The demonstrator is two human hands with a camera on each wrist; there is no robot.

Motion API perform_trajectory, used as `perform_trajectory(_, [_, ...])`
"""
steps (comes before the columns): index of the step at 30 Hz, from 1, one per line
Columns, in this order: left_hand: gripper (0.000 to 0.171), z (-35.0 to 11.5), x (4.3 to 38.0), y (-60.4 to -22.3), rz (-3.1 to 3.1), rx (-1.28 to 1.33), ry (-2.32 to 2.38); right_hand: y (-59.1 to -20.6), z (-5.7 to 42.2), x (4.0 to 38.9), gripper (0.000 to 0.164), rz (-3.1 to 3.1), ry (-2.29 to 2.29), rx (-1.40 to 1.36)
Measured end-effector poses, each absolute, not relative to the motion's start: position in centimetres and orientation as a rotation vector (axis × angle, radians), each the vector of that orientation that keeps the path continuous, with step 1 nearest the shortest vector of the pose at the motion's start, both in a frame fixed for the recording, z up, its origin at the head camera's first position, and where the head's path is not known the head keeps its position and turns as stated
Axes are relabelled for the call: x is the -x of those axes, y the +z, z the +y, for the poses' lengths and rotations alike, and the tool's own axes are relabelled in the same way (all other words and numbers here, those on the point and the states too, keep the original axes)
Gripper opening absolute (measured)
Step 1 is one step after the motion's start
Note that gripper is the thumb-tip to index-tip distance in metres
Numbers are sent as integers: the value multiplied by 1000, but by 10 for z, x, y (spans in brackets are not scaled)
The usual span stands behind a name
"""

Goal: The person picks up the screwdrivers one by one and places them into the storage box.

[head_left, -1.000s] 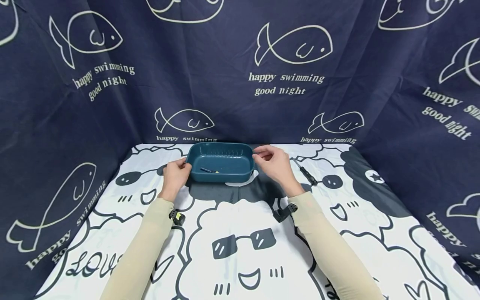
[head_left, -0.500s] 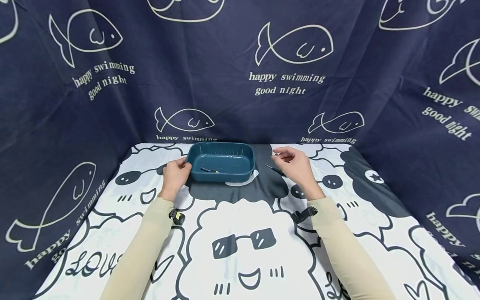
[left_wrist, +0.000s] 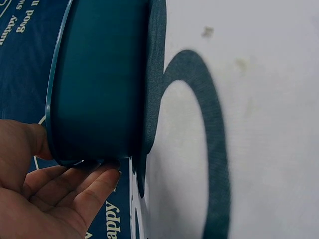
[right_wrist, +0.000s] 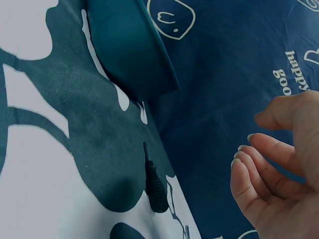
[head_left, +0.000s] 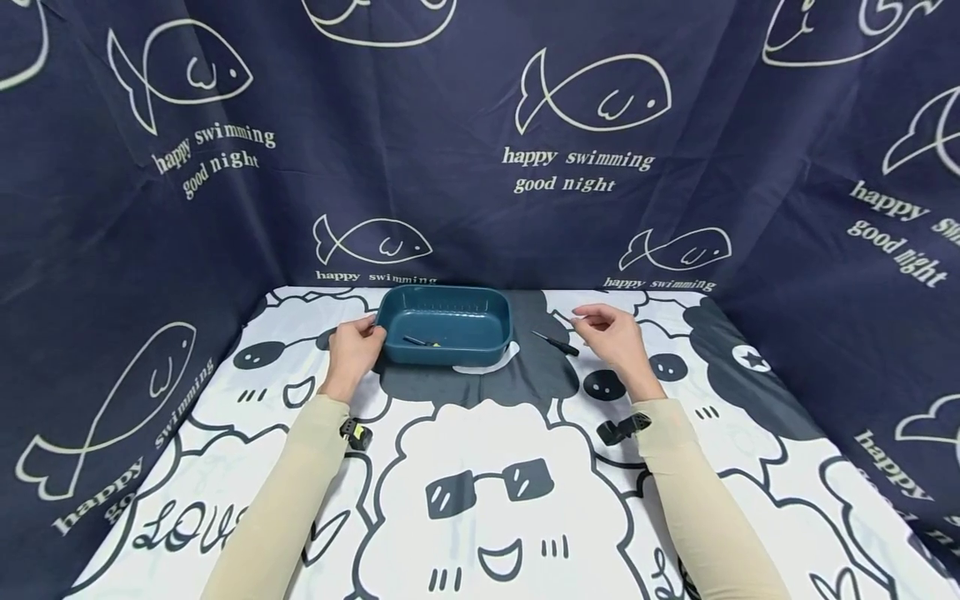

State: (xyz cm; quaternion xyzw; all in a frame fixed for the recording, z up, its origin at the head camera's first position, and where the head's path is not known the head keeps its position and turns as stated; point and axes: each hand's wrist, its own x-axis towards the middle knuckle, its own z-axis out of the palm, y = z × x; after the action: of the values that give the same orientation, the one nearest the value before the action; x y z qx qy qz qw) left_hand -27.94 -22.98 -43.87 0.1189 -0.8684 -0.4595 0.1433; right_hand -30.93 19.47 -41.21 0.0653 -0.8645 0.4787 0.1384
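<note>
In the head view, a blue-green dish (head_left: 450,354) stands near the middle of the frame, upright on the tabletop (head_left: 480,437), which is covered with a white cloth with dark drawings of sheep. The left hand (head_left: 352,354), left of the centre, holds the dish by its left end. Inside the dish, in the lower left part of its floor, lies a small tool (head_left: 420,342), dark with a yellow part; it is too small to tell its kind. To the right of the dish lies a screwdriver (head_left: 562,345), its shaft pointing to the upper left and its black handle to the lower right. The right hand (head_left: 618,343) is just beside the handle, apart from it, with fingers bent loosely. Both arms have beige sleeves (head_left: 697,500). Behind, a navy curtain (head_left: 465,125) with white fish and words fills the upper frame.

In the left wrist view, the dish occupies the upper left. The left hand comes from the lower left corner: its thumb is on the rim, and the other fingers lie under the near end of the dish.

In the right wrist view, the right hand is at the lower right, with a narrow gap between thumb and fingertips. The screwdriver lies at the lower centre, well apart from the dish at the top.
</note>
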Motion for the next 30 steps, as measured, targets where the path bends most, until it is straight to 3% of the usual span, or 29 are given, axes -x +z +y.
perform_trajectory(17, [47,-231,279,-439,-2513,-337,-1325,-439,203,317,31,-2643,1313,-167])
perform_trajectory(30, [49,-229,278,-435,-2525,-342,-1329,-451,207,326,26,-2690,1348,-128])
